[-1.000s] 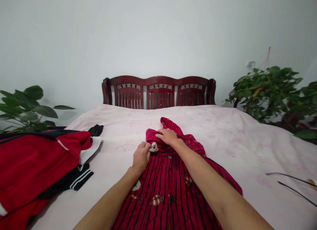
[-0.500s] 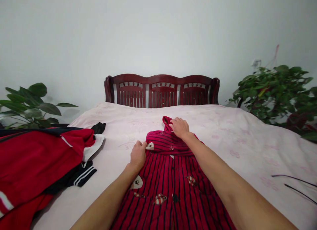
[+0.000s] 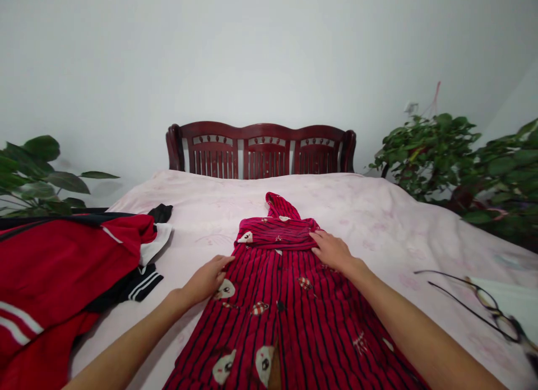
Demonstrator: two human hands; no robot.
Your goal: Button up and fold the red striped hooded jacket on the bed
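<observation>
A red garment with dark stripes and small cartoon patches (image 3: 281, 306) lies flat on the bed, its hood (image 3: 279, 222) spread toward the headboard. My left hand (image 3: 208, 279) rests open on the garment's left shoulder edge, fingers stretched. Flat on the right shoulder, just below the hood, lies my right hand (image 3: 332, 250), also open. Neither hand holds anything.
The bed (image 3: 378, 222) has a pale pink sheet and a dark wooden headboard (image 3: 260, 152). A red, black and white jacket (image 3: 63, 267) is heaped at the left. Eyeglasses (image 3: 483, 300) lie at the right. Potted plants stand at the left (image 3: 33, 177) and the right (image 3: 445, 149).
Both hands have left the hood and slid back to the garment's shoulders, now lying flat. The hood is now spread out flat. The view has shifted, showing the eyeglasses.
</observation>
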